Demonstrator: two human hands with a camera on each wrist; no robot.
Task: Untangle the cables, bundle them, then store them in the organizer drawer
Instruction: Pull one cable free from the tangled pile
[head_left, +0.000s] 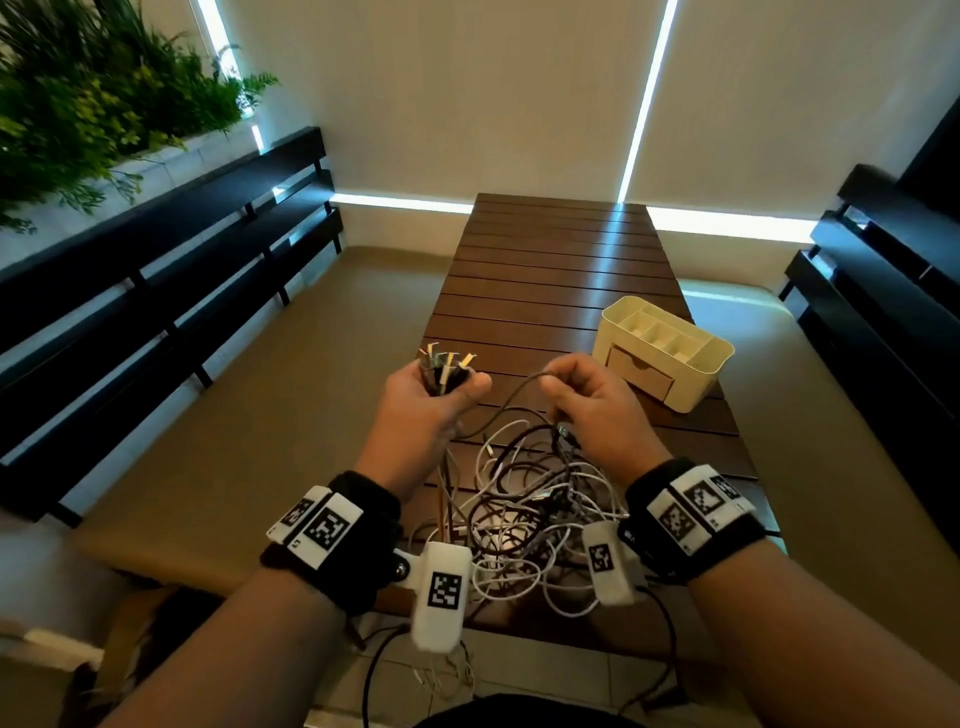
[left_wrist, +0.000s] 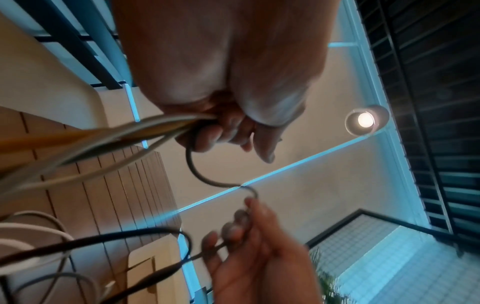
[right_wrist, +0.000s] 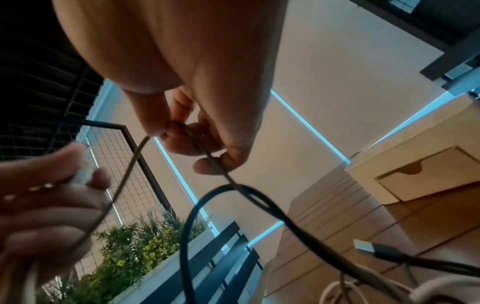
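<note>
Two hands, left (head_left: 434, 402) clutching plug ends (head_left: 445, 366), right (head_left: 587, 400) pinching dark cable (right_wrist: 207, 156); organizer's (head_left: 662, 353) compartments only overhead.

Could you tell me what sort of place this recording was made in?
Probably a balcony or enclosed patio: a slatted wooden table, dark slatted benches on both sides, a planter of greenery, and drawn roller blinds with daylight at their edges.
</note>
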